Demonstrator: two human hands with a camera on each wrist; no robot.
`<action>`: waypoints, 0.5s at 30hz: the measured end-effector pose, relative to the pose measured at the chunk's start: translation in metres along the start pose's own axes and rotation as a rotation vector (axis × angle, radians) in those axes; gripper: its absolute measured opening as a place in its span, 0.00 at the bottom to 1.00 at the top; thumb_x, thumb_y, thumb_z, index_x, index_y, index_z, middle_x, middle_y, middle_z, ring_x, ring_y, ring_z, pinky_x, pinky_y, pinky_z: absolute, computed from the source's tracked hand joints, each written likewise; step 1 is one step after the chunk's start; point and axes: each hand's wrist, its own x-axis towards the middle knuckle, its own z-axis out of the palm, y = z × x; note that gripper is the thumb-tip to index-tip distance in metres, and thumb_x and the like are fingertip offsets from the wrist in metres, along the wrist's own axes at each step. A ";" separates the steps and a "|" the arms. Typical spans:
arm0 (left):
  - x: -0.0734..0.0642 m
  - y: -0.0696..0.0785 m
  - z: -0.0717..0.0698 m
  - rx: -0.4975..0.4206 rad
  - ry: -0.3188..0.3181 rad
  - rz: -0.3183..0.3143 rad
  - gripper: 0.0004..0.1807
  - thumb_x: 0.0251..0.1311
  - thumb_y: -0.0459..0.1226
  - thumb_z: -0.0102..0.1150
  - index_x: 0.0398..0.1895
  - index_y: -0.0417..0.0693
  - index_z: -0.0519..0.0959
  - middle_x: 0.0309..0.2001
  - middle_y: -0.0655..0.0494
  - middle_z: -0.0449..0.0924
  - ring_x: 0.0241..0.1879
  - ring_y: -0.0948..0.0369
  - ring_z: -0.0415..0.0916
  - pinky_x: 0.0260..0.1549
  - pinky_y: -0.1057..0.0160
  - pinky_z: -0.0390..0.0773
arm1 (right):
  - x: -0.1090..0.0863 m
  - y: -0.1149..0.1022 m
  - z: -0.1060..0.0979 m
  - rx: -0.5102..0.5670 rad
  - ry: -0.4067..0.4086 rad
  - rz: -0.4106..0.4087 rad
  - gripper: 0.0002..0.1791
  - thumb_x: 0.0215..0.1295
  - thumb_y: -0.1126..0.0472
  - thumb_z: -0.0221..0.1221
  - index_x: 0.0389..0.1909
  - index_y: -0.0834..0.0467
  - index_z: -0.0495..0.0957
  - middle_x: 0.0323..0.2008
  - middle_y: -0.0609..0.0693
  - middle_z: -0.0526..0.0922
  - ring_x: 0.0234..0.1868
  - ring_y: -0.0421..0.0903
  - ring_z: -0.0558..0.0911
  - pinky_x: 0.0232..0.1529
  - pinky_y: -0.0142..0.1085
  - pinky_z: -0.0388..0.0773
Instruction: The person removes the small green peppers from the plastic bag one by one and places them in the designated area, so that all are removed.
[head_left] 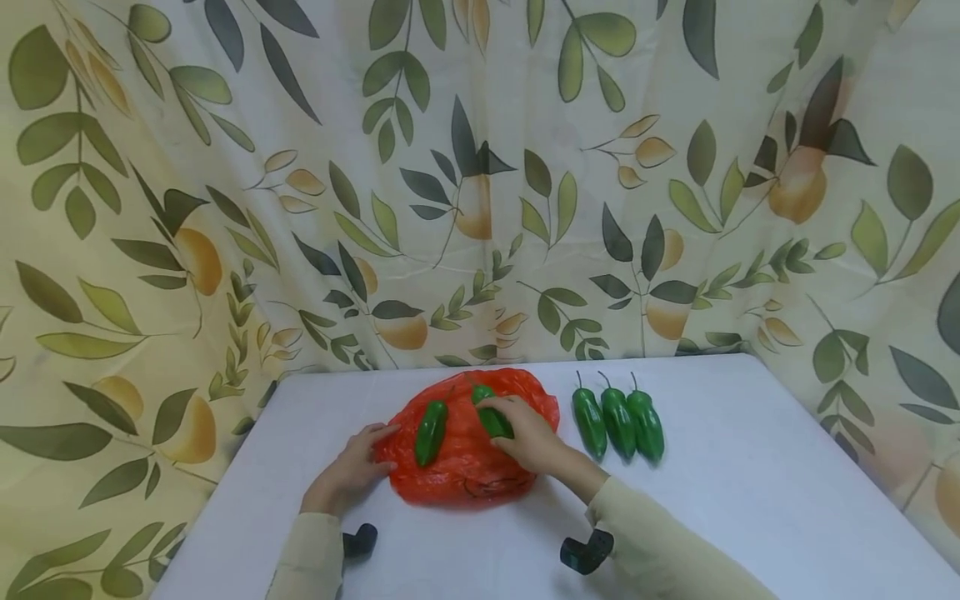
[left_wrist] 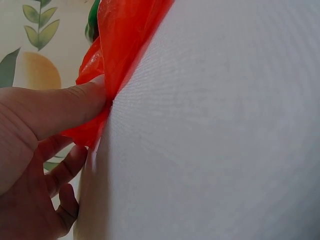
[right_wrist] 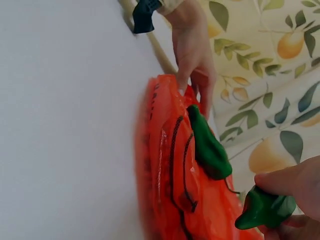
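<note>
A crumpled red plastic bag (head_left: 465,475) lies on the white table. My left hand (head_left: 352,467) holds its left edge; in the left wrist view the thumb (left_wrist: 75,105) presses the red film, with the fingers behind it. One green pepper (head_left: 431,433) rests on top of the bag, near that hand. Over the bag's right half, my right hand (head_left: 528,433) grips another green pepper (head_left: 491,417) between thumb and fingers. The right wrist view shows the tip of this held pepper (right_wrist: 265,207), and the resting pepper (right_wrist: 210,145) lying apart from it.
Three green peppers (head_left: 618,421) lie side by side on the table to the right of the bag, stems pointing away. A leaf-and-fruit patterned curtain (head_left: 480,208) hangs behind and at the sides. Dark wrist devices (head_left: 587,552) sit at both sleeves.
</note>
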 end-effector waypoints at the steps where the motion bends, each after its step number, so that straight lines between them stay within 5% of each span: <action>1: 0.000 0.000 0.000 0.001 0.001 0.006 0.35 0.62 0.40 0.68 0.73 0.66 0.69 0.78 0.51 0.56 0.77 0.42 0.53 0.68 0.30 0.64 | -0.002 0.001 -0.001 0.001 0.003 -0.001 0.29 0.63 0.68 0.67 0.65 0.48 0.75 0.64 0.54 0.76 0.65 0.54 0.74 0.61 0.57 0.80; 15: 0.000 -0.002 0.000 0.003 0.011 0.017 0.35 0.61 0.41 0.69 0.72 0.67 0.70 0.77 0.52 0.58 0.77 0.42 0.53 0.67 0.29 0.65 | -0.042 0.027 -0.015 0.035 0.030 -0.080 0.29 0.66 0.70 0.62 0.67 0.51 0.73 0.67 0.58 0.75 0.68 0.62 0.73 0.65 0.64 0.73</action>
